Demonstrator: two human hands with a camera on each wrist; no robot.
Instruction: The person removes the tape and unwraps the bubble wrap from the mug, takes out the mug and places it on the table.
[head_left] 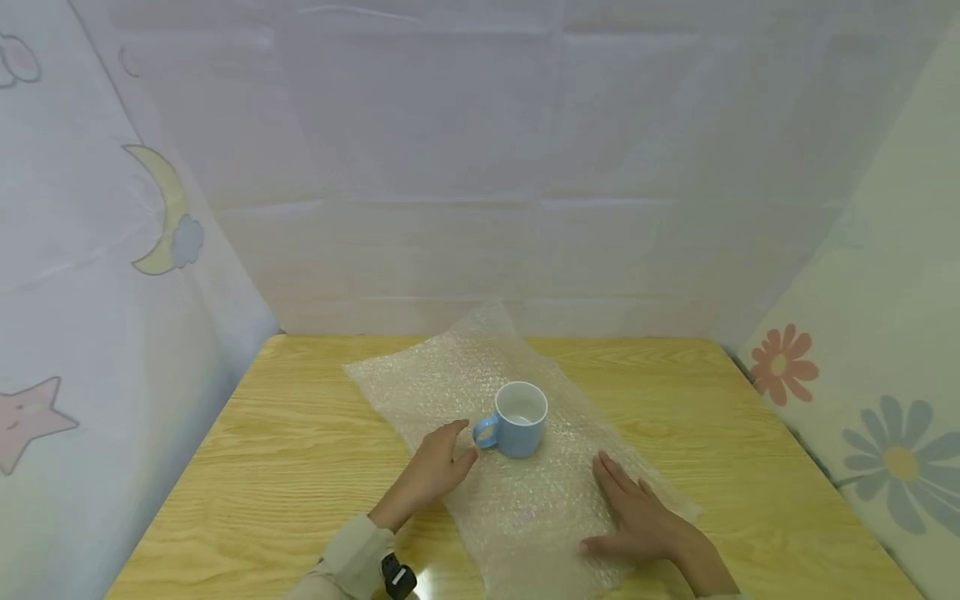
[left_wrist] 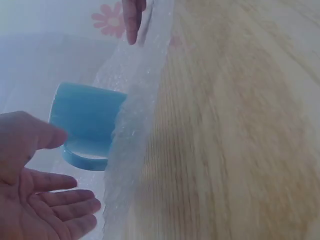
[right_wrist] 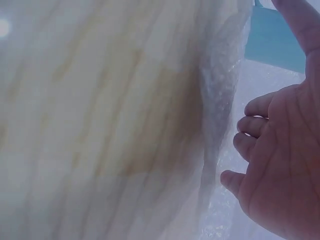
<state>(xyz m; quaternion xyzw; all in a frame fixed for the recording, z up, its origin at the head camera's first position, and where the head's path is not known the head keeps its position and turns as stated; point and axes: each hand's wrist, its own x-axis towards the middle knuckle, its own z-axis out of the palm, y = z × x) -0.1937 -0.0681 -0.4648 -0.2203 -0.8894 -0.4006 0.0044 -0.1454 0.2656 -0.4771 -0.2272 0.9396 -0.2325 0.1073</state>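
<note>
A light blue mug (head_left: pixel 521 435) with a white inside stands upright on a sheet of bubble wrap (head_left: pixel 525 500), its handle toward the left. Beside that handle is my left hand (head_left: pixel 438 462), thumb and fingers apart and nothing between them. The left wrist view shows the thumb close to the mug (left_wrist: pixel 87 117) and the other fingers loosely bent below the handle. Right of the mug, my right hand (head_left: pixel 637 517) reaches over the bubble wrap's near right part with fingers extended and holds nothing. In the right wrist view its palm is bare.
The bubble wrap lies diagonally across a wood-grain table (head_left: pixel 285 433), its far corner reaching the back edge. Pale sheets hang behind and at both sides, printed with a moon (head_left: pixel 161 208), a star and flowers. A small black device (head_left: pixel 397 575) sits at the left cuff.
</note>
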